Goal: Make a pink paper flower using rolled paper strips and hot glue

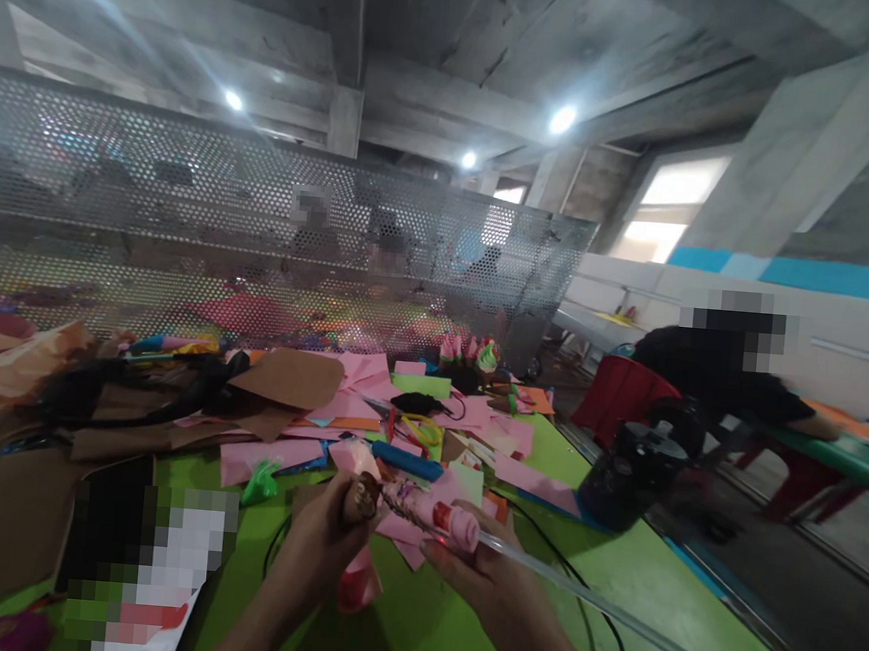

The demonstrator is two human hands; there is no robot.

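Note:
My right hand (pixel 486 570) is closed around a pink hot glue gun (pixel 427 509) with a red patch, and a long clear glue stick (pixel 608 605) runs out of its rear toward the lower right. My left hand (pixel 332 528) is closed at the gun's front end, pinching a small brown-and-gold piece (pixel 366 494) whose kind I cannot make out. Below the left fingers hangs a pink and red piece (pixel 359 585), blurred and partly hidden. Pink paper pieces (pixel 403 539) lie just behind and under the hands. A blue stick-like thing (pixel 407 461) rests beyond the gun.
Cut pink paper, brown card (pixel 291 379) and tools clutter the green table (pixel 654 594). A phone-like slab (pixel 107 520) lies left. A dark container (pixel 634 472) stands at the right edge; a black cable (pixel 599 619) curls nearby. Behind rises a perforated metal screen (pixel 262 222). Another person (pixel 709 367) sits right.

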